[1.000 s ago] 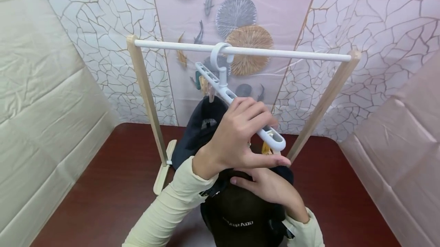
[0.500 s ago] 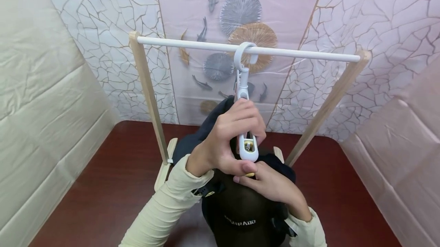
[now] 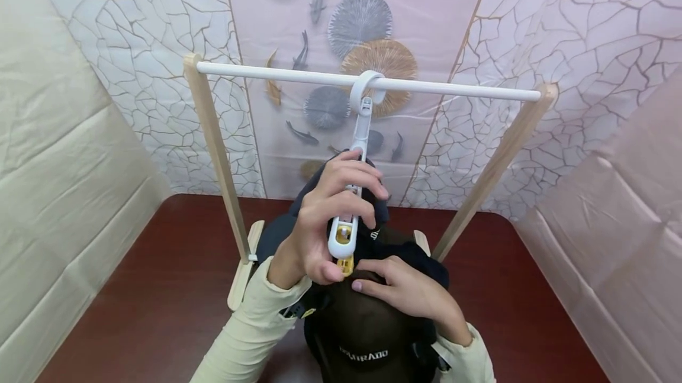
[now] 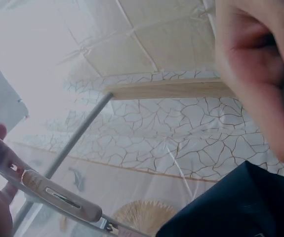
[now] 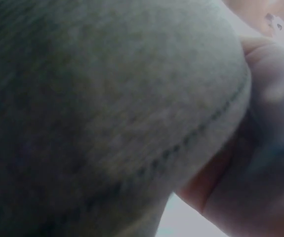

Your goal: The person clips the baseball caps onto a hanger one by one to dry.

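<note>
The white clip hanger [image 3: 341, 247] hangs by its hook from a rod. My left hand [image 3: 322, 211] curls its fingers over the hanger's near end, the thumb right at a yellow clothes peg [image 3: 346, 266] under that end. Just below, my right hand [image 3: 410, 291] grips the top edge of a dark brown cap [image 3: 367, 327] with white lettering, its fingertips close to the peg. Blurred dark fabric with a stitched seam fills much of the right wrist view. A pale clothes peg [image 4: 62, 195] shows along the hanger in the left wrist view.
Behind my hands are more dark caps [image 3: 274, 241], partly hidden. The wooden rack has a white rod [image 3: 266, 73], a left post [image 3: 215, 152] and a right post [image 3: 487, 176]. It stands on a dark red table [image 3: 154, 282], with patterned cloth walls around it.
The hanger has swung round, its near end moving left and toward me with my left hand. The yellow peg now shows beside the brown cap. My right hand keeps its hold on the cap.
</note>
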### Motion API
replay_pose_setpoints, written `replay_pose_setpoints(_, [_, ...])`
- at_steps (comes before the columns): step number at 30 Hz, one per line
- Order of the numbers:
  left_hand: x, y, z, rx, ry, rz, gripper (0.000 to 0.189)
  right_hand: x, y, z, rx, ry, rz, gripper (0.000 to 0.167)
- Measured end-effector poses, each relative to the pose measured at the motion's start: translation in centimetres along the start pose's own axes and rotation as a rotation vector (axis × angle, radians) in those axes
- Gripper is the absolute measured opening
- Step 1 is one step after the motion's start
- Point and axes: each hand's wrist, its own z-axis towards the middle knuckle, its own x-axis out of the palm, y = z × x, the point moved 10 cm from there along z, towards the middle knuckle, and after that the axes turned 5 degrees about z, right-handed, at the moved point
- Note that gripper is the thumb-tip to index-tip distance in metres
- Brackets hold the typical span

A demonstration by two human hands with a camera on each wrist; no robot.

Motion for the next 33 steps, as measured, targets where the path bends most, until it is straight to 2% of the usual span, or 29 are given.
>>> replay_pose_setpoints(5, [-1.0, 0.9, -1.6, -0.165, -0.064, -0.026, 0.087, 0.0, -0.1, -0.1, 0.027, 0.021, 0.0, 0.016])
replay_pose_setpoints(9, [-1.8, 2.0, -3.0, -0.302, -0.146, -0.106, 0.069, 0.0, -0.2, -0.4, 0.048, 0.031, 0.016, 0.016])
replay_pose_setpoints(12, [-2.3, 2.9, -4.2, -0.365, -0.2, -0.129, 0.048, 0.0, -0.2, -0.4, 0.051, 0.031, 0.021, 0.015])
replay_pose_setpoints(15, [-2.8, 3.6, -5.5, -0.428, -0.235, -0.121, 0.051, 0.1, -0.1, -0.4, 0.055, 0.034, 0.023, 0.014])
replay_pose_setpoints(17, [-2.9, 4.1, -6.4, -0.496, -0.248, -0.113, 0.055, 0.1, -0.2, -0.4, 0.071, 0.04, 0.033, 0.014])
replay_pose_setpoints(20, [-2.4, 5.4, -7.7, -0.642, -0.23, -0.129, 0.056, 0.1, -0.5, -0.3, 0.096, 0.042, 0.036, 0.016])
replay_pose_setpoints(22, [-1.5, 6.2, -8.5, -0.745, -0.176, -0.166, 0.056, 0.1, -0.7, -0.3, 0.112, 0.04, 0.047, 0.017])
replay_pose_setpoints(25, [0.1, 7.1, -9.3, -0.868, -0.091, -0.279, 0.061, 0.1, -0.8, -0.4, 0.118, 0.032, 0.05, 0.018])
replay_pose_setpoints(27, [0.9, 7.3, -9.6, -0.917, -0.066, -0.353, 0.063, 0.1, -1.0, -0.5, 0.138, 0.025, 0.059, 0.019])
replay_pose_setpoints(29, [1.3, 7.4, -9.6, -0.94, -0.063, -0.401, 0.063, 0.0, -1.3, -0.6, 0.156, 0.017, 0.07, 0.019])
replay_pose_setpoints(33, [1.4, 7.6, -9.5, -0.954, -0.077, -0.397, 0.061, 0.0, -1.4, -0.7, 0.173, 0.008, 0.086, 0.02])
